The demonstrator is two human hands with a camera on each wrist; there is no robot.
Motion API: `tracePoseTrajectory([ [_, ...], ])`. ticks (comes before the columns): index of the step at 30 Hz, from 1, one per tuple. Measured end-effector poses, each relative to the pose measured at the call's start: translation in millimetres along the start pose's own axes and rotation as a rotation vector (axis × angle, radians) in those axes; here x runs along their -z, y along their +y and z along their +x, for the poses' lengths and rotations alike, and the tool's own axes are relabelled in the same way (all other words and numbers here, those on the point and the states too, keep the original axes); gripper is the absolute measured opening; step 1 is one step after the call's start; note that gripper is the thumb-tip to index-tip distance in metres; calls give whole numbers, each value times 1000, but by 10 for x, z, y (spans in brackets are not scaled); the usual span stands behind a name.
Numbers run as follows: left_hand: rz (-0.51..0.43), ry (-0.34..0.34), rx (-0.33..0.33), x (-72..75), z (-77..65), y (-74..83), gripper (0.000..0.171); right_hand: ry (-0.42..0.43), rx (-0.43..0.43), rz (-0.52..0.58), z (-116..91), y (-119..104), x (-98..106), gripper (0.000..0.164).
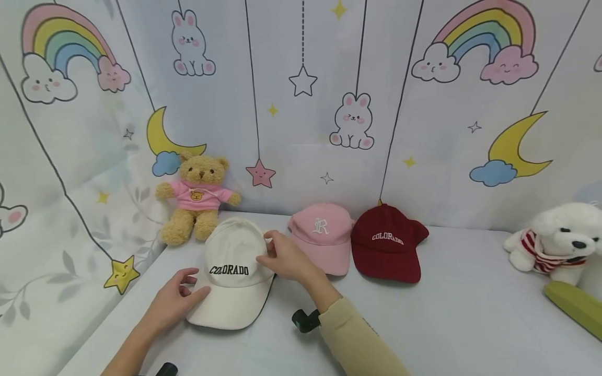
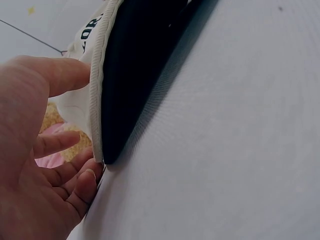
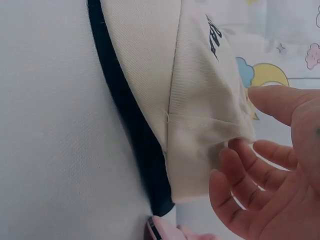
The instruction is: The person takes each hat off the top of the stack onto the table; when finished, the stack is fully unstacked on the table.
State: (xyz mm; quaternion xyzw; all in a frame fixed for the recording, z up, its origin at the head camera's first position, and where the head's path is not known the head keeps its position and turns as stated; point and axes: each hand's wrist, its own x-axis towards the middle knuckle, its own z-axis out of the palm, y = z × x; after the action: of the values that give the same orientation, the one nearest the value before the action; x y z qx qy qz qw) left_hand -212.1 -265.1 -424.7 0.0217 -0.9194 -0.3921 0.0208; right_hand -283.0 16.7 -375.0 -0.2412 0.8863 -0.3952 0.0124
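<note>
A cream baseball cap (image 1: 235,248) lettered COLORADO sits upright on the white table, its brim facing me. My left hand (image 1: 170,298) is at the brim's left side; in the left wrist view its thumb (image 2: 72,75) rests at the brim edge, and the other fingers spread loosely by the brim's corner. My right hand (image 1: 288,257) is at the crown's right side. In the right wrist view, its loosely bent fingers (image 3: 235,170) touch the crown's side while the thumb stands near the top. The brim's dark underside (image 2: 135,65) shows from the left wrist.
Right of the cream cap stand a pink cap (image 1: 324,237) and a dark red COLORADO cap (image 1: 385,256). A teddy bear (image 1: 197,201) in a pink top sits behind it. At the far right are a white plush dog (image 1: 559,235) and a green object (image 1: 574,308). A patterned cloth (image 1: 301,120) hangs behind.
</note>
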Motion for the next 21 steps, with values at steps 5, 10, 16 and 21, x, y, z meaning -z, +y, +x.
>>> tracePoseTrajectory([
  [5, 6, -2, -1, -5, 7, -3, 71, -5, -5, 3, -14, 2, 11, 56],
  [10, 14, -7, 5, -9, 8, -19, 73, -7, -3, -2, -11, 13, 9, 56],
  [16, 18, -19, 18, -1, 11, -13, 76, -5, -5, 1, 4, 38, -14, 54],
  [21, 14, -19, 22, 8, 15, -10, 77, -6, 6, 17, 16, 54, -34, 53],
])
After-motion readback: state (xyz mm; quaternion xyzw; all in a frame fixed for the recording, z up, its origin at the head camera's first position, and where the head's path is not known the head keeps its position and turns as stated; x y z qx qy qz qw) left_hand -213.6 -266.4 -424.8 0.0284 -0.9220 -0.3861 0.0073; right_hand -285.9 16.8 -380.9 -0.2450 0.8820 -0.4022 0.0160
